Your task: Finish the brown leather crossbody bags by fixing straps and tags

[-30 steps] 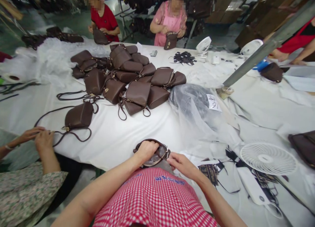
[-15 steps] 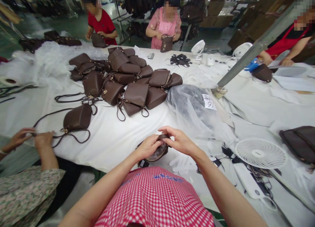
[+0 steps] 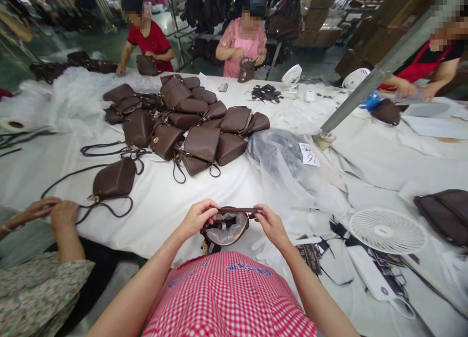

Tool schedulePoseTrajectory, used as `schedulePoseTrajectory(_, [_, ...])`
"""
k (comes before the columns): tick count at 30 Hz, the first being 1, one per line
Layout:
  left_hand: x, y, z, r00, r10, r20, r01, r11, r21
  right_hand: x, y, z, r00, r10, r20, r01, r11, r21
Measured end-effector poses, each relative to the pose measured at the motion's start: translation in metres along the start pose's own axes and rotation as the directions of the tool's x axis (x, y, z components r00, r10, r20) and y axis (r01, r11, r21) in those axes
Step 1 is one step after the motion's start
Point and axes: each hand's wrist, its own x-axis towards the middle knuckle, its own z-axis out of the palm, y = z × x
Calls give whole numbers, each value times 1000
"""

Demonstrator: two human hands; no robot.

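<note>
A small brown handbag [image 3: 227,235] lies close in front of me, its mouth open toward me and its pale, crinkled lining showing. Along the far side of that mouth runs a brown strap [image 3: 237,210], drawn nearly straight between both hands. My left hand [image 3: 199,219] pinches its left end beside the bag. The other end is between the thumb and fingers of my right hand [image 3: 269,224], near a small metal fitting. Dark tags hang at the bag's lower left. A white glove [image 3: 263,249] lies to the right of the bag, partly behind my right forearm.
Ahead is a heap of brown handbags [image 3: 199,144], beside a plastic-wrapped bundle [image 3: 280,154]. A white fan [image 3: 387,230] and black tags [image 3: 309,256] lie at right. A slanted metal pole [image 3: 351,95] crosses the table. A co-worker's hands [image 3: 60,211] hold a strap at left.
My hands have moved apart, from close together over the bag to the two ends of the strap. The bag's open mouth and lining now show more fully.
</note>
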Motion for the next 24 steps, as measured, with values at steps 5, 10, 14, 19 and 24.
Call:
schedulePoseTrajectory(5, [-4,5,-11,974,-76,215,97,992,-86,5,5,7,1000,22,-18,-21,999,37])
schedulePoseTrajectory(10, [-7,5,-9,978,-74,197,106,981,-162,7,1,7,995,-37,95,35,999,28])
schedulePoseTrajectory(14, [-10,1,-17,992,-79,95,93,985,-146,2,-5,8,997,22,78,-20,999,-30])
schedulePoseTrajectory(19, [-18,-2,-28,994,-90,69,100,983,-157,-14,1,15,993,95,73,-96,995,5])
schedulePoseTrajectory(24, [-26,-6,-27,973,-107,206,127,988,-84,-23,12,16,989,147,31,-149,986,71])
